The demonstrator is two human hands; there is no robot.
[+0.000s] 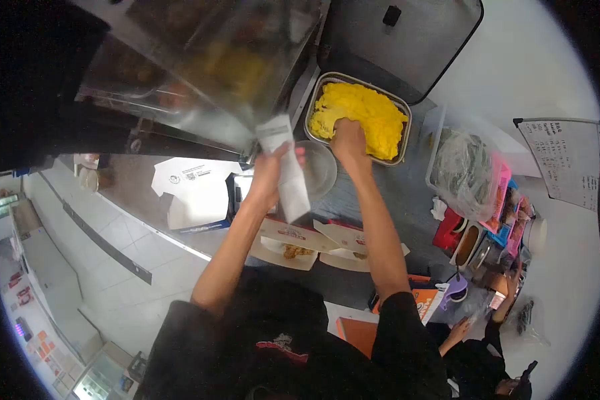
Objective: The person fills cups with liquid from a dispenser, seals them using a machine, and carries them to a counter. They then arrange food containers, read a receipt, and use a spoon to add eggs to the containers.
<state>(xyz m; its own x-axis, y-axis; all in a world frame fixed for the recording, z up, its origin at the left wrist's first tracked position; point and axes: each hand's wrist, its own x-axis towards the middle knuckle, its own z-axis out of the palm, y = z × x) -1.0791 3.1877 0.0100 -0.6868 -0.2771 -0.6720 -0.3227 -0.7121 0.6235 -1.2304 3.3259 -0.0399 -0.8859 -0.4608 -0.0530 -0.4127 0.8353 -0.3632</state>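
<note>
A long white paper slip (pixel 292 177), creased and slightly blurred, is gripped in my left hand (pixel 270 175) above the counter. My right hand (pixel 350 139) is closed over the near side of a metal tray (pixel 405 137) heaped with bright yellow food (pixel 373 117), perhaps rice. Its fingertips are hidden, so whether they hold anything does not show. Between my hands, partly behind the paper, stands a round clear bowl (pixel 320 170). Below them are two open cardboard food boxes: the left box (pixel 280 259) has browned food (pixel 297 252) inside, and the right box (pixel 343 260) is partly covered by my forearm.
A black lid (pixel 407 40) stands open behind the tray. At left are a glass-fronted cabinet (pixel 200 80) and a white printed box (pixel 200 183). To the right sit a plastic-bagged tub (pixel 463 170) and several containers. A co-worker's hand (pixel 457 333) shows lower right.
</note>
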